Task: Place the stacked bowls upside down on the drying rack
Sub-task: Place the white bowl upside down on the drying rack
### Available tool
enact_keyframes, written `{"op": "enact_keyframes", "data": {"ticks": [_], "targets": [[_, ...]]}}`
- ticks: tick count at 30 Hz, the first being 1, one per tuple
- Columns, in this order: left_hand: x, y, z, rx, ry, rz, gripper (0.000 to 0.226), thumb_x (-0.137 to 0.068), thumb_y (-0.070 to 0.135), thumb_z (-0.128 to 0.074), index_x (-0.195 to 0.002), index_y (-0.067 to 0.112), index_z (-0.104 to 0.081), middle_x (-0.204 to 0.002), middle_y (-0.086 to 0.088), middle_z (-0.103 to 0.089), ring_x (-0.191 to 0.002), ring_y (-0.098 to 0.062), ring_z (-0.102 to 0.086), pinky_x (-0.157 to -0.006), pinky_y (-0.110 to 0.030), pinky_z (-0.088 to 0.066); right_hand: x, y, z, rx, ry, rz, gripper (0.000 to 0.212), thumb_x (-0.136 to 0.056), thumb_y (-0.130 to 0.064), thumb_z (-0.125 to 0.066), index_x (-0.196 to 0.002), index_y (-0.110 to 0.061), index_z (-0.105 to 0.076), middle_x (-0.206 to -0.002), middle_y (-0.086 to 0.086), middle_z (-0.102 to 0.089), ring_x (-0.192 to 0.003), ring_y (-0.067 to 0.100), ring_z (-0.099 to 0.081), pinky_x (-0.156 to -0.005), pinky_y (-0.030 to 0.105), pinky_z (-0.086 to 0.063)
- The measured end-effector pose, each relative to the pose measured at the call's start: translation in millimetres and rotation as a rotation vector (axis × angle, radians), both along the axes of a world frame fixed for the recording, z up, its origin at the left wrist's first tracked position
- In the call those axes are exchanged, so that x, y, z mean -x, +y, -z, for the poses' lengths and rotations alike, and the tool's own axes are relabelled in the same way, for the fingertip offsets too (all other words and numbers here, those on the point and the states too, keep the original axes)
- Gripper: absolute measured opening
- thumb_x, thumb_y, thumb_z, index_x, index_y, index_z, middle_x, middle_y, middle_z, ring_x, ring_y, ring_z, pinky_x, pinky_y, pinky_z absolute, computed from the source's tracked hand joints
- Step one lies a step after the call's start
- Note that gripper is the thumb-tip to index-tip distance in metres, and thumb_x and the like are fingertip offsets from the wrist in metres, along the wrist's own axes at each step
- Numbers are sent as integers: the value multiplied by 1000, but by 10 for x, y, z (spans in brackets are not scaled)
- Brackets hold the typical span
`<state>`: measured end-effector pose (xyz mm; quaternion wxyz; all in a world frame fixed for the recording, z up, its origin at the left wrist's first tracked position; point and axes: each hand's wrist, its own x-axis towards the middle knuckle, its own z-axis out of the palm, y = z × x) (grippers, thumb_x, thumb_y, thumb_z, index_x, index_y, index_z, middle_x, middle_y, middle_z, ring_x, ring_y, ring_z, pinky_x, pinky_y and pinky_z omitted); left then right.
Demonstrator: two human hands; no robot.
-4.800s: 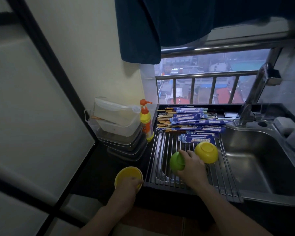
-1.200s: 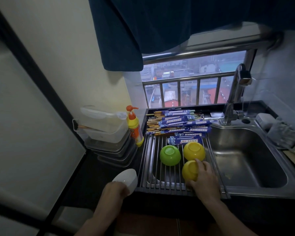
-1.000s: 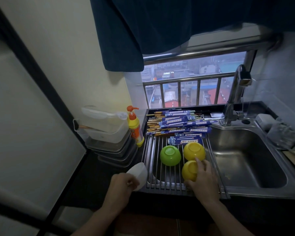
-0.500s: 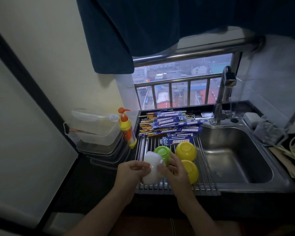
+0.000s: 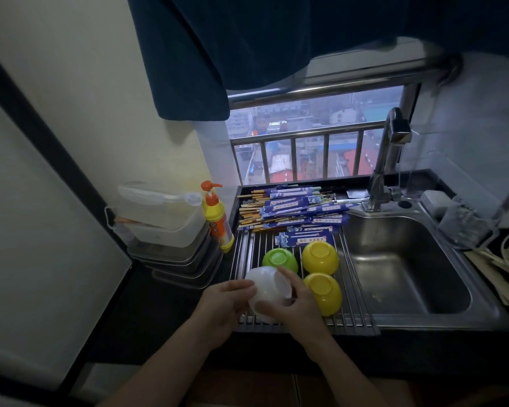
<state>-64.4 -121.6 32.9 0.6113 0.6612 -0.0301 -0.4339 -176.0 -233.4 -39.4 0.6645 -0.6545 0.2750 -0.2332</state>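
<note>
Both hands on the white bowl (image 5: 266,292) at the near edge of the drying rack (image 5: 350,318). Left hand (image 5: 222,306) wraps its left side, fingers curled around the wall. Right hand (image 5: 296,308) clamps it from the right, thumb under the rim side, index finger laid across the bowl's top. Bowl is tilted, base facing up and to the right; I can't tell if it touches the rack bars.

Just right of it, a yellow bowl (image 5: 323,292) sits upside down on the rack, near the right hand. Behind that, a second yellow bowl (image 5: 320,257), also inverted. Green bowl (image 5: 279,259) inverted beside it, directly behind the white one.

Further back on the rack: a pile of chopsticks in blue wrappers (image 5: 294,211). Orange-capped bottle (image 5: 216,218) at the rack's far left corner, stacked plastic containers (image 5: 165,227) left of that on the tabletop. Sink basin (image 5: 403,259) right of the rack, faucet (image 5: 387,160) at its far edge.
</note>
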Motion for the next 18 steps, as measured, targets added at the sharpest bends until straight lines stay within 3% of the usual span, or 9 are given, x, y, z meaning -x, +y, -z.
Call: {"op": "enact_keyframes", "data": {"ticks": [2, 5, 9, 13, 18], "targets": [[-63, -36, -53, -130, -214, 103, 18, -82, 3, -68, -100, 2, -68, -110, -21, -66, -103, -36, -65, -95, -51, -53, -35, -30, 33, 63, 59, 32, 91, -59, -37, -89, -139, -34, -45, -129, -2, -49, -107, 20, -59, -76, 40, -62], [-149, -115, -87, -309, -521, 191, 16, -82, 12, -71, -98, 10, -69, -108, -11, -69, -99, -21, -65, -91, -41, -53, -67, -69, 98, 299, 242, 89, 98, -51, -53, -81, -139, -38, -42, -127, -4, -48, -109, 18, -53, -82, 42, -57], [-196, -146, -77, -406, -827, 305, 39, -83, 18, -71, -120, 18, -60, -125, -4, -61, -111, -16, -58, -92, -32, -50, -95, -69, 155, 647, 471, 73, 92, -54, -55, -72, -139, -38, -41, -128, -1, -52, -114, 20, -48, -97, 41, -41], [-171, -126, -18, -387, -923, 384, 64, -83, 15, -70, -140, 19, -42, -147, -4, -46, -135, -20, -42, -108, -36, -39, -137, -29, 245, 856, 568, 43, 88, -59, -51, -71, -140, -33, -43, -128, 4, -55, -117, 25, -49, -101, 39, -34], [-192, -130, 44, -390, -926, 393, 68, -84, 16, -69, -144, 21, -35, -150, -5, -43, -138, -19, -39, -105, -31, -37, -217, -28, 336, 966, 625, 42, 85, -58, -48, -74, -137, -30, -48, -119, 8, -60, -109, 28, -54, -101, 43, -38]]}}
